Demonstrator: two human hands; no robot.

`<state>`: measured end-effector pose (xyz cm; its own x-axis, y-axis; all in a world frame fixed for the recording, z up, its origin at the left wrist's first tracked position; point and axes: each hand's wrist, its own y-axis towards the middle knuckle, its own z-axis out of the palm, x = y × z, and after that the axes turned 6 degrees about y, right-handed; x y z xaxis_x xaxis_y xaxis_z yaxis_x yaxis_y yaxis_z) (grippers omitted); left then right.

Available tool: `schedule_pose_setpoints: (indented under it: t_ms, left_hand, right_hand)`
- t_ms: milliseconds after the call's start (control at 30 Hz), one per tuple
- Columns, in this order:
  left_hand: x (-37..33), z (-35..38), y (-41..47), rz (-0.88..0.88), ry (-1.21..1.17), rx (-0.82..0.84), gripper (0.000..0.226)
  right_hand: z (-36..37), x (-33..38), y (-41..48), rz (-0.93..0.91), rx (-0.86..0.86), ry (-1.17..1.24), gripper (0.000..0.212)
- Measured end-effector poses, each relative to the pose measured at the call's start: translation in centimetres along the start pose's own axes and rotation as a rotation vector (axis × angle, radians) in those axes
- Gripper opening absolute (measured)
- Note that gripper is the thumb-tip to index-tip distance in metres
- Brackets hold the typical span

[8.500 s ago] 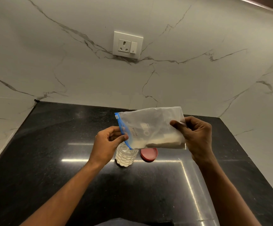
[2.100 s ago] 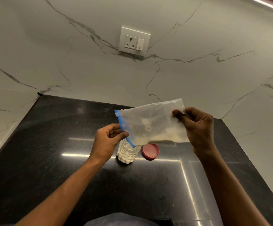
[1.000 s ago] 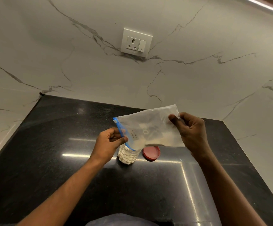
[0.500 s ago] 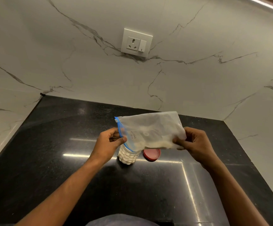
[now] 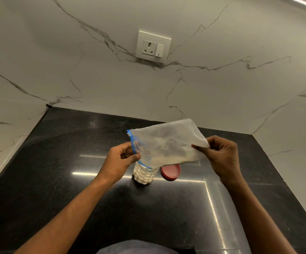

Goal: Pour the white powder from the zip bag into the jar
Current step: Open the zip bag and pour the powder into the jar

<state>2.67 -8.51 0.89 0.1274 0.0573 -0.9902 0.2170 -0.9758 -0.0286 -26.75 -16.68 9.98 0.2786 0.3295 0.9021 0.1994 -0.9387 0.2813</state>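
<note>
A clear zip bag with a blue zip strip hangs sideways above the counter, a thin band of white powder lying along its lower edge. My left hand pinches the blue-zip mouth end, which dips into the top of a small dimpled clear jar filled with white powder. My right hand grips the bag's closed bottom end, held higher than the mouth. The jar's rim is hidden behind the bag and my left hand.
A red lid lies flat on the black granite counter just right of the jar. Marble walls close the counter at the back and right, with a white socket and switch plate on the back wall.
The jar has filled with white powder while the bag has emptied to a thin band. In the last second my right hand shifted from the bag's top corner to its lower right edge.
</note>
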Motion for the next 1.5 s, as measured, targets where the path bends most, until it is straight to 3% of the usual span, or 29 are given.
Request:
schedule_pose_setpoints:
  t_ms: [200, 367, 867, 1067, 1200, 1367, 1500]
  left_hand:
    - [-0.1, 0.1, -0.1, 0.007, -0.002, -0.016, 0.036]
    - [0.0, 0.1, -0.1, 0.002, 0.004, -0.020, 0.035]
    - [0.3, 0.1, -0.2, 0.018, -0.008, -0.019, 0.034]
    - [0.2, 0.2, -0.1, 0.023, -0.001, -0.020, 0.035]
    - [0.1, 0.2, 0.0, 0.035, 0.004, -0.025, 0.033]
    - [0.2, 0.1, 0.0, 0.035, 0.002, -0.028, 0.032]
    - [0.2, 0.1, -0.1, 0.028, -0.006, -0.039, 0.029]
  right_hand:
    - [0.4, 0.3, -0.1, 0.015, 0.112, -0.028, 0.011]
    - [0.4, 0.5, 0.0, -0.030, 0.021, -0.019, 0.008]
    - [0.4, 0.7, 0.3, -0.005, 0.126, -0.006, 0.011]
    - [0.4, 1.2, 0.2, -0.052, 0.024, -0.023, 0.016]
    - [0.5, 0.9, 0.3, -0.030, 0.091, -0.006, 0.007]
    - [0.7, 1.3, 0.2, -0.061, 0.030, 0.024, 0.006]
    - [0.9, 1.0, 0.3, -0.041, 0.102, 0.008, 0.008]
